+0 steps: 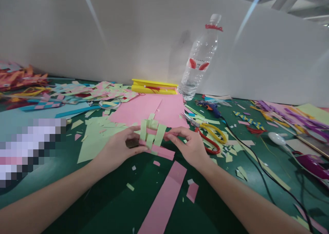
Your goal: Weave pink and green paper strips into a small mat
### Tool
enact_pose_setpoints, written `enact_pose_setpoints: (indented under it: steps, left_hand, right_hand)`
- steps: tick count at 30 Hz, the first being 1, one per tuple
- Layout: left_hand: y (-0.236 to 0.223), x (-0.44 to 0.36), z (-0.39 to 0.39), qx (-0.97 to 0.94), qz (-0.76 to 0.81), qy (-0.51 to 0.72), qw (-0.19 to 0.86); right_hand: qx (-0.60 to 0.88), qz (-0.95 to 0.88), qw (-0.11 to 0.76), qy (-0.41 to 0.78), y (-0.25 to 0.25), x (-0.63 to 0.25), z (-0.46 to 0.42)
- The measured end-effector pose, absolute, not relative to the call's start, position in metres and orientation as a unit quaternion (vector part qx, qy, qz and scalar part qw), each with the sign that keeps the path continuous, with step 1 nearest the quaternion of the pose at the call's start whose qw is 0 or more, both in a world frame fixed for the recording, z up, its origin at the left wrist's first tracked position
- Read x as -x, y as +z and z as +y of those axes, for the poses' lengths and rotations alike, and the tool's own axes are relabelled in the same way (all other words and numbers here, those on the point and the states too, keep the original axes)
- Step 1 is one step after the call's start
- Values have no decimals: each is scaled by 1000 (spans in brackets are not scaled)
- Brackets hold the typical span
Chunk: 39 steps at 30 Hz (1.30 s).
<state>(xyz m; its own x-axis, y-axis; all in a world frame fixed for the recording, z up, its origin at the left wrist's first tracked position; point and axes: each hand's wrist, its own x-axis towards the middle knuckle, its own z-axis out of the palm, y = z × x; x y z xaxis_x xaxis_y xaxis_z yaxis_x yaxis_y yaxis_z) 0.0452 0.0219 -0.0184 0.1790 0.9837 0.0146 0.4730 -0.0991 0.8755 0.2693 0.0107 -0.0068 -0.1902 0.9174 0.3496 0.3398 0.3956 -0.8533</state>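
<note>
Between my two hands is a small woven piece of pale green and pink paper strips point(159, 134), raised a little above the green table. My left hand point(122, 143) pinches its left side between thumb and fingers. On the other side, my right hand point(189, 143) has its thumb and fingers closed on the end of a pink strip of the piece. One pink strip end sticks out toward the lower right. A long pink paper strip point(164, 198) lies on the table just below, with a small pink scrap point(192, 192) beside it.
Behind the hands lie a pink sheet point(151, 107) and a yellow folded holder point(154, 87). A plastic bottle point(199, 61) leans against the wall. Scissors point(210, 134), a blue glue gun point(211, 108) with a black cord, and a purple-handled tool point(312, 163) are right. Paper scraps point(102, 93) are scattered left.
</note>
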Motion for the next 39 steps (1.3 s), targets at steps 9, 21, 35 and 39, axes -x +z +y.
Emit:
enact_pose_setpoints:
  steps: [9, 21, 35, 39]
  left_hand:
    - [-14, -44, 22, -679, 542, 293, 399]
    - [-13, -43, 21, -690, 545, 306, 365]
    - [-16, -42, 20, -705, 534, 335, 326]
    - [-17, -45, 18, -723, 522, 347, 291]
  right_hand:
    - [443, -726, 418, 320, -8, -268, 10]
    - [439, -770, 376, 270, -8, -267, 12]
    - [435, -783, 373, 240, -7, -266, 9]
    - [418, -792, 386, 219, -10, -266, 9]
